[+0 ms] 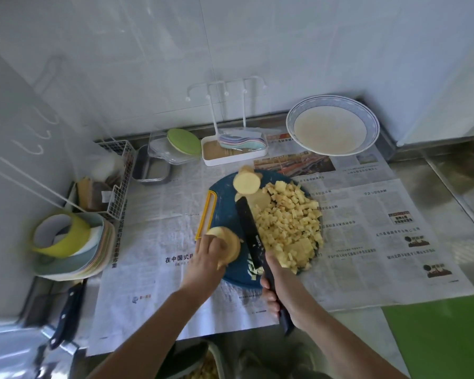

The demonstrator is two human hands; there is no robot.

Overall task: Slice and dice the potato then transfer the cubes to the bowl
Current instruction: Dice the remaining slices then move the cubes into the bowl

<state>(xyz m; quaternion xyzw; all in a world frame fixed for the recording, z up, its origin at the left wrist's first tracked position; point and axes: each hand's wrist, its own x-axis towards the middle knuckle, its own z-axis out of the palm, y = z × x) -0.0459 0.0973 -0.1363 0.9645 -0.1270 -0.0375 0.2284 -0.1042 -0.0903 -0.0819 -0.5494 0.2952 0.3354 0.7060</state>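
While cubes (288, 222) heap on the board (222, 212), the tray (234, 161) holds spoons (244, 142).

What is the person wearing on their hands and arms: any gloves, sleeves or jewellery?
Nothing that shows. The left hand and right hand are bare, without gloves, and I can see no rings. The left forearm and right forearm are uncovered as far as the view reaches: no sleeves, watch or bracelet.

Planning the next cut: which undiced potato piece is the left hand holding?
The sliced stack at the board's near-left edge, under the left hand. The other chunk lies free at the far edge, cut face showing.
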